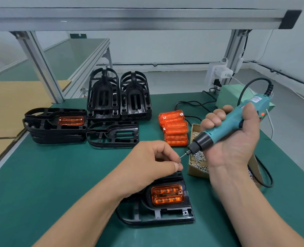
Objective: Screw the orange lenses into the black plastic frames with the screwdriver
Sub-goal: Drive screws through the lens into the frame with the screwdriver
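Above frame (165,217) | left grip (147,157) pinches screw (178,163) at bit (182,155) | right grip (236,145) holds screwdriver (224,131)

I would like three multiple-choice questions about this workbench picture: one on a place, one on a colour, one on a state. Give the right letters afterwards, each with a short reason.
1. Where is the box of screws?
A. to the right of the loose orange lenses
B. on top of the stacked black frames
C. on the brown cardboard at the left

2. What colour is the body of the screwdriver?
A. yellow
B. red
C. teal

3. What is the right hand doing?
A. lying flat on the mat
B. gripping the screwdriver
C. holding a lens

Answers:
1 A: the box sits just right of the lens pile.
2 C: the body is teal, with a black nose.
3 B: its fingers curl round the tool, while the left hand pinches a small screw near the bit.
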Demonstrator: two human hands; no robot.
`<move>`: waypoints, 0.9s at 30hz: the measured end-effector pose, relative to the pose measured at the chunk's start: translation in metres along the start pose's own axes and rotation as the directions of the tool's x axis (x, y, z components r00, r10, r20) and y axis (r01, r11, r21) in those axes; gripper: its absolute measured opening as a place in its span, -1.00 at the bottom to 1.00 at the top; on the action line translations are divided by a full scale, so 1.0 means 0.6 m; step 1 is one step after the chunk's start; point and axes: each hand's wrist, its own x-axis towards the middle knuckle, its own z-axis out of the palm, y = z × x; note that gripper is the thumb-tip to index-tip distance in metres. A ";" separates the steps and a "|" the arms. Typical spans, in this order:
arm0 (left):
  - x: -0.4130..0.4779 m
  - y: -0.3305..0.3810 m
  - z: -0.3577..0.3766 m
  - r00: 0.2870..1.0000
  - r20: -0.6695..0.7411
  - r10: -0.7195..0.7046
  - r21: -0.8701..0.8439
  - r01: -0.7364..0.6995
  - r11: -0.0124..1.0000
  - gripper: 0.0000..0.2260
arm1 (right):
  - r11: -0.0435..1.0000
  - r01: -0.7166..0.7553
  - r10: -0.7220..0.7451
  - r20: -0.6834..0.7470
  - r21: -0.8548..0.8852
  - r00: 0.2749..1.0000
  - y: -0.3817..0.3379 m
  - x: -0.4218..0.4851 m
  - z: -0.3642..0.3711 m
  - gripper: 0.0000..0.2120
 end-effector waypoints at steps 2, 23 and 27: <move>0.000 0.000 0.008 1.000 -0.023 -0.013 -0.016 0.013 1.000 -0.92 | 1.000 0.005 -0.005 -0.002 0.013 1.000 -0.005 0.000 0.001 -0.69; -0.003 0.003 0.015 0.998 -0.056 0.028 -0.241 -0.041 0.970 -0.86 | 0.998 0.053 -0.053 0.009 -0.045 0.999 -0.005 -0.005 0.002 -0.72; -0.001 0.001 0.015 0.999 -0.041 0.008 -0.281 -0.019 0.959 -0.90 | 0.997 0.067 -0.067 -0.001 -0.029 0.998 -0.007 -0.004 0.002 -0.72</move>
